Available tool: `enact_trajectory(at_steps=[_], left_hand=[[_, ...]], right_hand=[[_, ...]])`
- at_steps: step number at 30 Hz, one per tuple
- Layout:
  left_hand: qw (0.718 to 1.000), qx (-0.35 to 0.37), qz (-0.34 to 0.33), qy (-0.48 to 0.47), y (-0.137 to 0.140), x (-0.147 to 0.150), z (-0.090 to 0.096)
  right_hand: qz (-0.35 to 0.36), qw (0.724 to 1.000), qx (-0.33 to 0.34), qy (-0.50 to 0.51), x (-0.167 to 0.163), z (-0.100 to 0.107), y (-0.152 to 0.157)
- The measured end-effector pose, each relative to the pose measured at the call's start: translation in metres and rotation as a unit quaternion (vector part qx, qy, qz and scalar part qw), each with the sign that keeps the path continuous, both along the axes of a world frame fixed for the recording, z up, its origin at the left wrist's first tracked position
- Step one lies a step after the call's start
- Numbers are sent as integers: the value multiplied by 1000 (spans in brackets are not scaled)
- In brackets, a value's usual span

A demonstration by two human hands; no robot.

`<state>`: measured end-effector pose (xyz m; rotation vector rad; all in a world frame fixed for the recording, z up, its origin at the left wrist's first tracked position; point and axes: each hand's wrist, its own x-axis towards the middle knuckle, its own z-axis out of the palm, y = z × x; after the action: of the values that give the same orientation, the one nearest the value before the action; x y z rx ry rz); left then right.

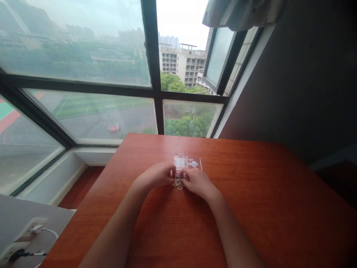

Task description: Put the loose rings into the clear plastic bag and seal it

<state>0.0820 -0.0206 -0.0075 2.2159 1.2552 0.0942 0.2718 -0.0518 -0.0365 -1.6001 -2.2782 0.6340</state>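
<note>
A small pile of thin rings (177, 181), pale and yellowish, lies on the reddish-brown wooden table (173, 223). From the left, my left hand (160, 174) reaches in with its fingers curled at the edge of the pile; what its fingertips hold is too small to make out. My right hand (197, 181) comes from the other side, thumb and index finger bent around a small pale ring beside the pile. Just beyond the fingers sits a clear plastic piece (182, 160) with white shapes on it, its near edge partly covered by my hands.
The table's far edge runs close to a dark-framed window (157, 111), with one pane swung outward. A grey curtain (240, 15) hangs at the upper right. Below the table's left edge, wall sockets (30, 230) hold plugs with cables.
</note>
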Motion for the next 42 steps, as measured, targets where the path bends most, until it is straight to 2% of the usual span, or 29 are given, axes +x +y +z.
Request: enact_trajectory(at_steps=[4, 12, 22, 28, 35, 42], left_hand=[[1000, -7, -3, 20, 0, 2, -1], [999, -16, -21, 29, -3, 3, 2], [998, 20, -39, 52, -2, 6, -7], [999, 21, -28, 7, -1, 6, -6], [997, 30, -11, -71, -3, 10, 5], [989, 68, -7, -132, 1, 12, 1]], right_hand=[[4, 1000, -5, 16, 3, -2, 2], [18, 993, -2, 117, 12, -2, 3], [7, 994, -3, 107, 13, -6, 6], [8, 991, -3, 137, 17, -10, 10], [-31, 980, 6, 197, 18, -6, 12], [-46, 971, 24, 235, 14, -3, 12]])
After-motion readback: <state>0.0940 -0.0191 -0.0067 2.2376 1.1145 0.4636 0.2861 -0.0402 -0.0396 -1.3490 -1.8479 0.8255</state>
